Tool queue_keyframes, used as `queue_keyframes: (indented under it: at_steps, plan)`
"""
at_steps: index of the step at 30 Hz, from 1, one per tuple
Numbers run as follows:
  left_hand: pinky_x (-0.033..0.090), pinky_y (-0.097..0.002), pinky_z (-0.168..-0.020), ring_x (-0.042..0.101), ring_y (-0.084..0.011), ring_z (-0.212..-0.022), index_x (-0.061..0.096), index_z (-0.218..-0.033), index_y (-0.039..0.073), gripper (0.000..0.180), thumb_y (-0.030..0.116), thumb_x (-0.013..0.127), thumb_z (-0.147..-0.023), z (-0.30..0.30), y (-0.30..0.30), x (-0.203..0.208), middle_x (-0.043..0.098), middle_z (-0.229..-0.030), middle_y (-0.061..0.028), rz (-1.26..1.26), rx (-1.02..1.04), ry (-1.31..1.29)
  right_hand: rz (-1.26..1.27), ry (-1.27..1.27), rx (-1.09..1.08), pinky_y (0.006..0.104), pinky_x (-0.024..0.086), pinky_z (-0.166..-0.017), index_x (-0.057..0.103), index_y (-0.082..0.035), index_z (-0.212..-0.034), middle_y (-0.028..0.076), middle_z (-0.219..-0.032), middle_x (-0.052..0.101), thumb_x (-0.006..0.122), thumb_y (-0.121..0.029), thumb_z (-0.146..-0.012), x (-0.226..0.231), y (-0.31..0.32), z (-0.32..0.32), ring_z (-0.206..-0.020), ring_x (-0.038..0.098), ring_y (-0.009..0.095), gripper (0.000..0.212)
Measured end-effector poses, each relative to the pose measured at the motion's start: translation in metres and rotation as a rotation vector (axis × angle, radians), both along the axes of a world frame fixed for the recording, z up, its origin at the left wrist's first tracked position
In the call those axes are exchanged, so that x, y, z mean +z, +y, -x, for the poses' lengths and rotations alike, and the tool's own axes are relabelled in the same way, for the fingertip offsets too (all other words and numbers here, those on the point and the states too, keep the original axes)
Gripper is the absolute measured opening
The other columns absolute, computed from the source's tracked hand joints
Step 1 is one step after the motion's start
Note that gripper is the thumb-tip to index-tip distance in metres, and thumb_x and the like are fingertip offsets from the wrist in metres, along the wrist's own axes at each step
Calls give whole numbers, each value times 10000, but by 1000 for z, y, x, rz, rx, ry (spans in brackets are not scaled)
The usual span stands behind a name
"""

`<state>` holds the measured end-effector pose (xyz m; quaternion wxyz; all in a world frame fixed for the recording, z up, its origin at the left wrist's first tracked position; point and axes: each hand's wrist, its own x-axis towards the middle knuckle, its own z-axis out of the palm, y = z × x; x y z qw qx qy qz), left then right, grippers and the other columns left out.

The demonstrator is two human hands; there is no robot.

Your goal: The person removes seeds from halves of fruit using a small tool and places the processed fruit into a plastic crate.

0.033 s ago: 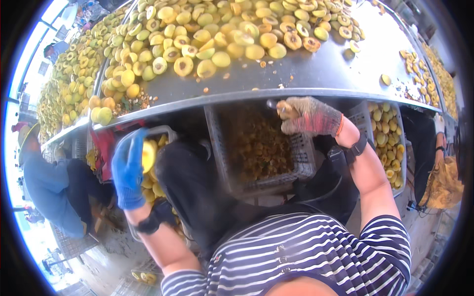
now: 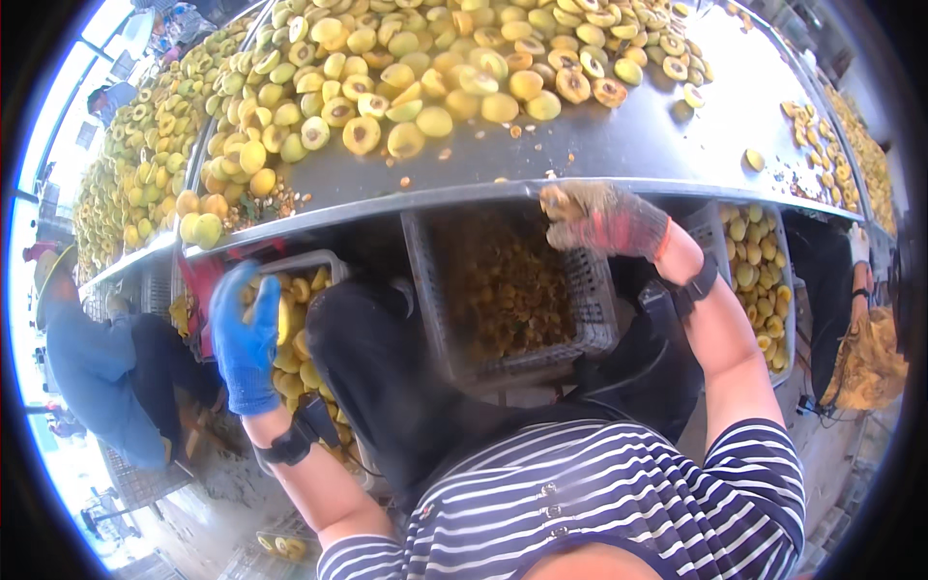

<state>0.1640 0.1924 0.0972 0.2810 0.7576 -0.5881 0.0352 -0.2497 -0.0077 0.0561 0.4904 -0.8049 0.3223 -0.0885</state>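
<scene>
My left hand point(image 2: 249, 333), in a blue glove, is over a crate of fruit point(image 2: 290, 382) left of my knee. Its fingers are apart and the thumb stands away from them. Just past the thumb shows a yellow peach half point(image 2: 284, 321), partly covered by the hand. My right hand point(image 2: 604, 220), in a soiled knit glove with a reddish cuff side, is closed at the table's front edge. What it grips is hidden among the fingers. Below it sits a grey plastic crate point(image 2: 594, 290) holding brownish fruit scraps point(image 2: 517, 304).
Yellow peach halves point(image 2: 406, 140) are heaped on the metal table point(image 2: 464, 164), with small bits scattered near its raised edge. Another crate of fruit point(image 2: 757, 290) stands to the right. A person in blue point(image 2: 92, 367) sits at left; another person's gloved hand point(image 2: 858, 242) shows at right.
My left hand has shifted slightly left, its thumb now parted from the fingers. My right hand has risen a little toward the table edge; the dark rounded tip beside its fingers no longer shows.
</scene>
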Motion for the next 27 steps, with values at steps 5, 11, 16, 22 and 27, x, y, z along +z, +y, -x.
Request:
queue_keyframes:
  at_steps: [5, 11, 16, 22, 27]
  plan:
    - [488, -257, -903, 578, -129, -1072, 565, -1281, -29, 375, 64, 649, -928, 72, -62, 29, 606, -1228, -83, 342, -180, 709, 639, 85, -84, 396, 509, -791, 631, -37, -1087, 175, -985, 660, 697, -255, -832, 16, -58, -76, -907, 647, 328, 342]
    - [488, -233, -850, 622, -128, -998, 609, -1232, -15, 327, 170, 620, -962, 117, -149, -31, 662, -1144, -81, 174, -246, 1256, 732, 297, 68, 428, 516, -849, 637, -64, -1099, 187, -1067, 673, 618, -279, -853, -8, -112, -197, -987, 656, 347, 327]
    - [479, -248, -775, 642, -131, -911, 623, -1232, 27, 379, 291, 621, -960, 110, -167, -28, 679, -1101, -69, 156, -182, 1545, 526, 235, -172, 398, 533, -743, 631, -43, -1104, 182, -999, 682, 664, -279, -867, -37, -143, -184, -860, 674, 316, 337]
    - [486, -290, -857, 626, -190, -1013, 544, -1327, 22, 436, 295, 565, -989, 113, -171, -55, 642, -1178, -93, 417, -202, 1824, -658, -519, -256, 272, 533, -659, 610, -29, -1132, 41, -1006, 690, 710, -241, -894, 36, -48, -147, -767, 644, 132, 334]
    - [491, -343, -944, 633, -269, -1044, 552, -1266, -21, 314, 123, 494, -992, 140, -161, -30, 638, -1173, -142, 474, -389, 1097, 467, -568, -232, 325, 533, -648, 636, -43, -1077, 78, -962, 692, 737, -289, -882, 7, -6, -148, -756, 667, 211, 329]
